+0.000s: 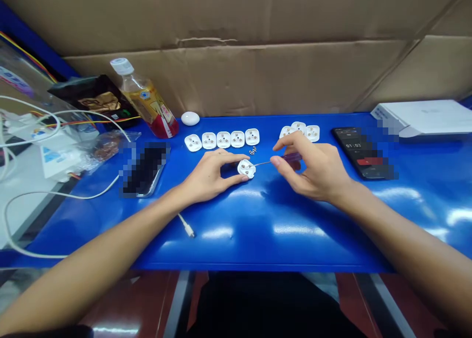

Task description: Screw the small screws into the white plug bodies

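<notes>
Between the thumb and forefinger of my left hand [216,175] is a small white plastic part [246,169] with metal contacts inside. My right hand [311,168] grips the purple handle of a screwdriver [292,157]; its thin shaft points left and its tip is at the part's right edge. Just behind the part lies a little pile of screws [252,151]. A row of several similar white parts [223,139] sits farther back, and a smaller group [299,129] rests behind my right hand, partly hidden by it.
At the left stand a drink bottle [147,104] and a dark phone [145,169], with white cables [55,193] looping over the blue table [250,239]. A white oval object [190,118] is near the cardboard wall. A phone showing a timer [359,151] and a white box [424,116] lie right.
</notes>
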### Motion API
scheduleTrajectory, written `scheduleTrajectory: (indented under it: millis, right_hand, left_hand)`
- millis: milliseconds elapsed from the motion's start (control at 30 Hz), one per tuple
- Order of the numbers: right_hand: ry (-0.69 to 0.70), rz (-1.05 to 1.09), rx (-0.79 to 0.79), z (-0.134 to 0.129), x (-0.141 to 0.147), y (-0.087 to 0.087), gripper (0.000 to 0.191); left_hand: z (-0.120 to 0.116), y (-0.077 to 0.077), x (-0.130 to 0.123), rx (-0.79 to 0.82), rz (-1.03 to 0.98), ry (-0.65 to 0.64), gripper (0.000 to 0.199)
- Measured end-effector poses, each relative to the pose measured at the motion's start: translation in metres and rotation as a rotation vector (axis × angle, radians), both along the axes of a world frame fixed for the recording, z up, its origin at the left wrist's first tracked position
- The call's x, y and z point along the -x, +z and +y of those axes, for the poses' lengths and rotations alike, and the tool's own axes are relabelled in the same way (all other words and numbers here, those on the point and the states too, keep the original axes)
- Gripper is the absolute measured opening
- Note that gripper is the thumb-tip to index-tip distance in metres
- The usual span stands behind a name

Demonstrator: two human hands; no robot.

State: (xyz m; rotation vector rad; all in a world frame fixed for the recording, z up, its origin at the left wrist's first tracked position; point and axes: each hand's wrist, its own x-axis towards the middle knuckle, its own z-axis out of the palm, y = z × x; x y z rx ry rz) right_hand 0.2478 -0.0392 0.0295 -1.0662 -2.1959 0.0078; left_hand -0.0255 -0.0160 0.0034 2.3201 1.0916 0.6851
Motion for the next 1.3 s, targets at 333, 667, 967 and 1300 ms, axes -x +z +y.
scheduleTrajectory:
  millis: [333, 667, 967, 1300]
  right_hand:
    - [0.048, 0.009, 0.084, 0.0, -0.001, 0.003, 0.013]
    - [0.06, -0.099, 0.135, 0.001, -0.004, 0.012, 0.006]
    - [-0.04, 0.009, 0.265, -0.001, 0.01, 0.02, 0.014]
    - [-0.142, 0.096, 0.117, 0.005, 0.001, 0.005, 0.013]
  left_hand:
    - [0.0, 0.0, 0.0, 0.008, -0.001, 0.001, 0.047]
    - [0.001, -0.002, 0.001, 0.017, -0.023, 0.006, 0.047]
    - [-0.002, 0.0, -0.002, 0.012, -0.04, 0.026, 0.041]
    - [-0.003, 0.006, -0.004, -0.107, 0.065, -0.005, 0.067]
